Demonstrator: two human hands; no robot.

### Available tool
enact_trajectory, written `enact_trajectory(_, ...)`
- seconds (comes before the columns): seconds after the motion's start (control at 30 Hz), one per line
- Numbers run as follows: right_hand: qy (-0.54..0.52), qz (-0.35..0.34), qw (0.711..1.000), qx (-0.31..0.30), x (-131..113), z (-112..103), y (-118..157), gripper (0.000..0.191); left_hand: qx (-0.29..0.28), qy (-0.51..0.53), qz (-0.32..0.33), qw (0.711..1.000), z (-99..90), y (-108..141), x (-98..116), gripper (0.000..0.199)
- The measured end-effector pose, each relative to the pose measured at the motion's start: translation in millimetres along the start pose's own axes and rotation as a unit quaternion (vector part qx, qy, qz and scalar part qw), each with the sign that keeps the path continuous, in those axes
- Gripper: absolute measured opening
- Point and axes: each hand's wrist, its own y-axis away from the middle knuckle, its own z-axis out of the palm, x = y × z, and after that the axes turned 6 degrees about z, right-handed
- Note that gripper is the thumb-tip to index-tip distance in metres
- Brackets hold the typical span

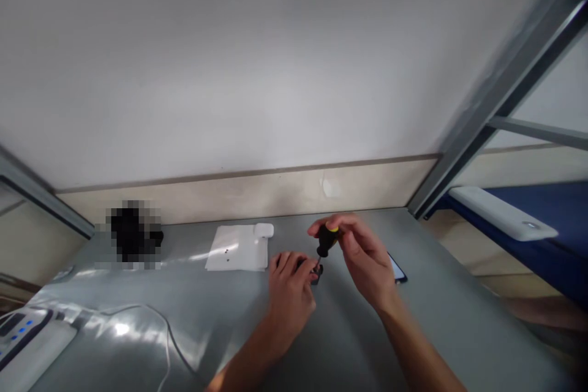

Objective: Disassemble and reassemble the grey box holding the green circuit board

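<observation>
My right hand (362, 254) grips a short screwdriver (327, 239) with a black and yellow handle, its shaft pointing down. The screwdriver's tip meets a small dark part (316, 275) on the grey table. My left hand (291, 285) has its fingers closed round that part and hides much of it. Left of my hands lies a white sheet (239, 248) with several tiny dark pieces on it, and a small white case (264, 231) sits at its upper right corner.
A phone (397, 269) lies partly behind my right hand. At the left are a blurred black object (133, 233), a white device with blue lights (32, 343) and a cable (168, 331). A wall (257, 193) borders the table's far edge; metal posts stand at both sides.
</observation>
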Motion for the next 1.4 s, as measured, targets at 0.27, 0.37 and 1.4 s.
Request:
enact_trajectory(0.27,0.028,-0.016,0.999,0.013,-4.0,-3.5,-0.8,0.017,-0.007,-0.005,0.000,1.000,0.1,0.1,-0.2,0.043)
enact_trajectory(0.37,0.024,-0.027,0.999,0.019,-4.3,-3.2,-1.4,0.021,-0.007,-0.013,0.005,1.000,-0.1,-0.1,-0.8,0.043)
enact_trajectory(1.4,0.003,-0.004,0.999,0.034,-1.9,-0.1,-3.9,0.021,0.002,-0.013,-0.024,1.000,0.5,-2.2,6.1,0.038)
